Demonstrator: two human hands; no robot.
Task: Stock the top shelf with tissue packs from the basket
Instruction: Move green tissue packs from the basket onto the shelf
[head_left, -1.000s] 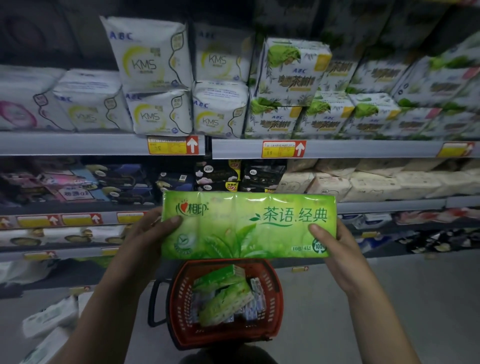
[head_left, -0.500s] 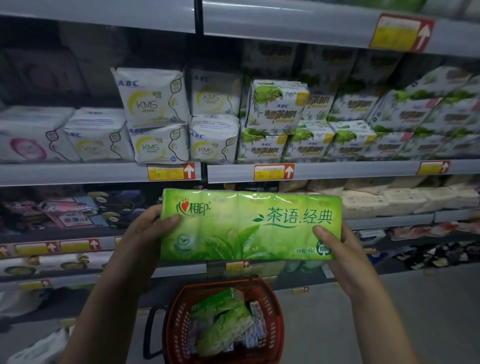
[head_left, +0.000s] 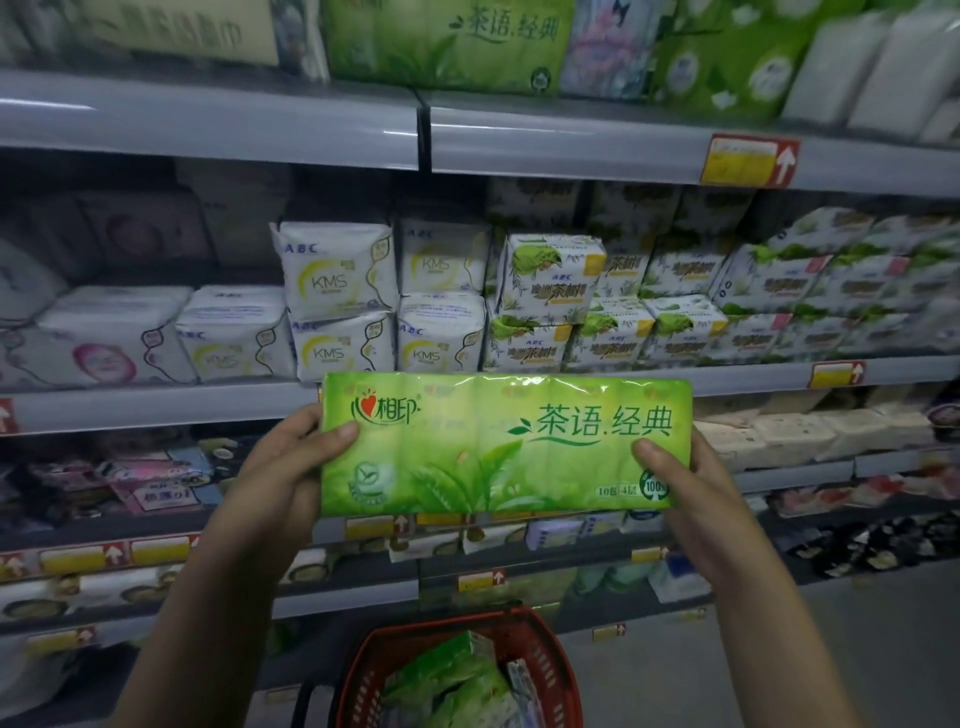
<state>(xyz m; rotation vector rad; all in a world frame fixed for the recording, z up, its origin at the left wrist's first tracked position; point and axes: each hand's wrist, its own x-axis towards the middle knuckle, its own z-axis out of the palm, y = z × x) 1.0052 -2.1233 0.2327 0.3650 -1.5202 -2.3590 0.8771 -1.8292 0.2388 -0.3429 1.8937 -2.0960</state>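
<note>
Green printed film covers the tissue pack (head_left: 506, 444), which is held level and lengthwise in front of the shelving, printed face toward the camera, resting on no shelf. The left hand (head_left: 280, 467) grips the pack's left end: the thumb lies flat on the front face and the other fingers curl behind the pack, mostly hidden. The right hand (head_left: 696, 499) grips the right end in the same manner, thumb on the front face near the lower right corner, other fingers out of sight behind.

The top shelf (head_left: 208, 119) runs above the held pack, well apart from it. A matching green pack (head_left: 447, 41) stands just behind its front edge near the middle, with white packs (head_left: 872, 67) toward the right end. A red and yellow price tag (head_left: 748, 160) is fixed to that front edge, right of centre.

One shelf down sit white KMS packs (head_left: 337, 275), just above the held pack's upper edge.

The red basket (head_left: 563, 670) stands on the floor below the held pack, between the forearms. It holds further green packs (head_left: 452, 680), lying tilted.
</note>
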